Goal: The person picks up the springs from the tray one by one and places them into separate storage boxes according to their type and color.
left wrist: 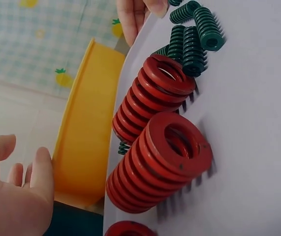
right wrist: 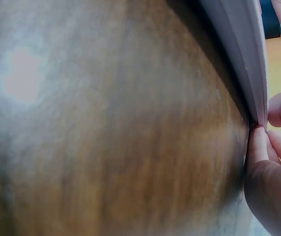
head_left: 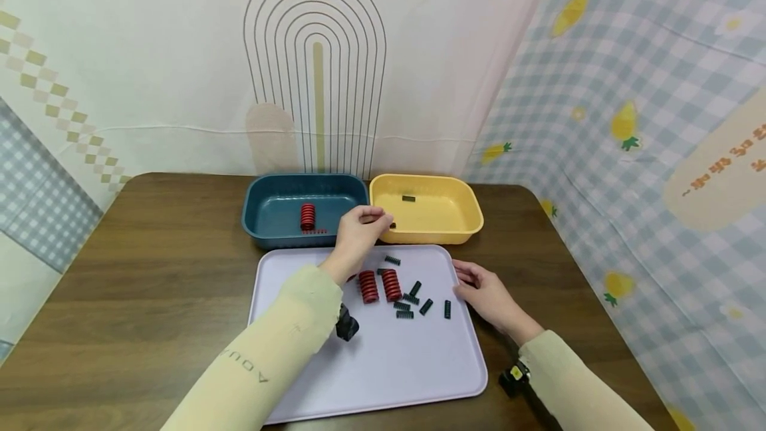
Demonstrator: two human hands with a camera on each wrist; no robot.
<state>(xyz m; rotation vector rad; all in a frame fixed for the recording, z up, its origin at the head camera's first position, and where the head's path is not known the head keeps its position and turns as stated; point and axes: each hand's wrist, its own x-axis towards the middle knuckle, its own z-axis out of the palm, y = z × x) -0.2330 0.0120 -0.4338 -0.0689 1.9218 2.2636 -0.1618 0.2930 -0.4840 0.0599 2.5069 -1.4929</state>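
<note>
My left hand (head_left: 357, 235) reaches over the near left edge of the yellow bin (head_left: 431, 238). In the left wrist view its thumb and fingers are spread apart, with nothing visible between them. A small dark spring (head_left: 393, 225) shows right by its fingertips in the head view. My right hand (head_left: 487, 292) pinches the rim of the lilac tray (head_left: 383, 371) at its right side, thumb above and fingers at the underside. On the tray lie large red springs (left wrist: 155, 162) and several small dark green springs (left wrist: 209, 29), the red ones below my left forearm.
A dark blue bin (head_left: 257, 208) stands left of the yellow one, behind the tray. Inside it are a large red spring (head_left: 308, 216) and a row of tiny red pieces (head_left: 314, 231). Another green spring (head_left: 409, 198) lies in the yellow bin. Printed cloth hangs behind the wooden table (head_left: 149, 285).
</note>
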